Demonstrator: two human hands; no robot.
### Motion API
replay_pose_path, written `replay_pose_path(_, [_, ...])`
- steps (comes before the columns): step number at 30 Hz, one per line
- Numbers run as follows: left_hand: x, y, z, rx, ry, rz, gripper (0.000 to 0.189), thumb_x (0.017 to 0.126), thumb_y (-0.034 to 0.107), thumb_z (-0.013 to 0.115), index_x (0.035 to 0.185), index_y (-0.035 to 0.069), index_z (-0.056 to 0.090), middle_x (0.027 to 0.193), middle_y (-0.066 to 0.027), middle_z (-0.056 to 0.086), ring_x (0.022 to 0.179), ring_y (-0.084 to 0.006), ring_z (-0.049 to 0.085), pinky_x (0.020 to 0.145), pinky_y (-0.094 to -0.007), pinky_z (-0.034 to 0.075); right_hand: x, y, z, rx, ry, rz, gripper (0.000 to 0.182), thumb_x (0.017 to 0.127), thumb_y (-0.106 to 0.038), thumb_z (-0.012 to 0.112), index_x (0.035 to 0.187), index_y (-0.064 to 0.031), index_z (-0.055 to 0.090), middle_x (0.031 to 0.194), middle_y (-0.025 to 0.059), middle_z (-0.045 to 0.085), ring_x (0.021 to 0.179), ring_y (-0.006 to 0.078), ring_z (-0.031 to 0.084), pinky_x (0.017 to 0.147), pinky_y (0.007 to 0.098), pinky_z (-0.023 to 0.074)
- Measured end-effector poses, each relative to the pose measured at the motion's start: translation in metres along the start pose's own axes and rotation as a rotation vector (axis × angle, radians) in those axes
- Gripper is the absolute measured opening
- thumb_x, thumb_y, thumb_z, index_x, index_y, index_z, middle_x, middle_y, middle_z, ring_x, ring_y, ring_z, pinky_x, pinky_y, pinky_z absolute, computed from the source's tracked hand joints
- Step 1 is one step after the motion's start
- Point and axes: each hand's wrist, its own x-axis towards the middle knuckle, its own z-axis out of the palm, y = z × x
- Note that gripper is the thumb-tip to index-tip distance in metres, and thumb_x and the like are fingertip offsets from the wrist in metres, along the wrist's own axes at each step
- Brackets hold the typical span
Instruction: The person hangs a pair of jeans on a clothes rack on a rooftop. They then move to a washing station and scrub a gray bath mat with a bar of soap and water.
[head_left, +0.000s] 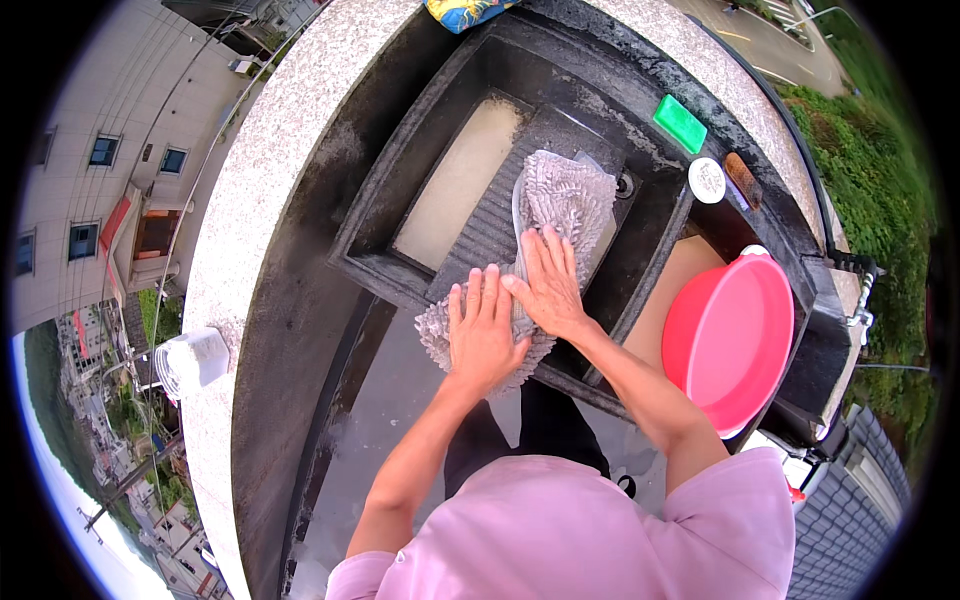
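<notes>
A grey-pink textured cloth (568, 187) lies over the ribbed washboard (480, 225) of a dark stone sink (420, 157), one end hanging over the near edge. My left hand (480, 322) rests flat on the near part of the cloth, fingers apart. My right hand (551, 289) presses palm down just to the right and farther up, its thumb close to the left fingers. Neither hand is closed round the cloth; what lies under the palms is hidden.
A pink plastic basin (739, 337) stands in the right compartment. Along the ledge are a green soap bar (680, 124), a round white lid or dish (706, 180) and a brush (742, 181). A white plastic container (193, 362) sits on the left granite parapet (251, 165). A patterned cloth item (465, 11) lies at the top.
</notes>
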Motion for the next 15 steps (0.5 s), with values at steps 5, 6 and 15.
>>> replay_pose_path(5, [0.016,0.004,0.01,0.069,-0.069,-0.041,0.088,0.068,0.033,0.074,0.138,-0.003,0.035,0.149,-0.0143,0.031,0.137,-0.0356,0.029,0.106,-0.0556,0.021,0.041,0.058,0.012,-0.031,0.153,-0.14,0.069,0.09,-0.05,0.046,0.146,-0.0119,0.03,0.151,0.0178,0.026,0.141,0.0377,0.015,0.114,0.0509,0.0066])
replay_pose_path(6, [0.018,0.005,0.012,0.073,-0.052,-0.039,0.086,0.068,0.03,0.073,0.138,-0.004,0.035,0.149,-0.0146,0.031,0.135,-0.0359,0.03,0.104,-0.055,0.024,0.068,0.074,0.014,-0.095,0.221,-0.158,0.069,0.09,-0.052,0.045,0.147,-0.0174,0.03,0.151,0.0168,0.026,0.141,0.0375,0.015,0.114,0.0508,0.0061])
replay_pose_path(15, [0.02,-0.006,-0.006,-0.188,0.157,-0.242,0.049,0.072,0.012,0.066,0.118,-0.002,0.055,0.11,-0.0206,0.062,0.097,-0.0348,0.059,0.086,-0.0401,0.044,0.124,0.089,-0.032,-0.037,0.072,0.395,0.064,0.087,-0.056,0.05,0.129,-0.0078,0.05,0.133,0.0228,0.047,0.126,0.0386,0.041,0.102,0.0566,0.0292])
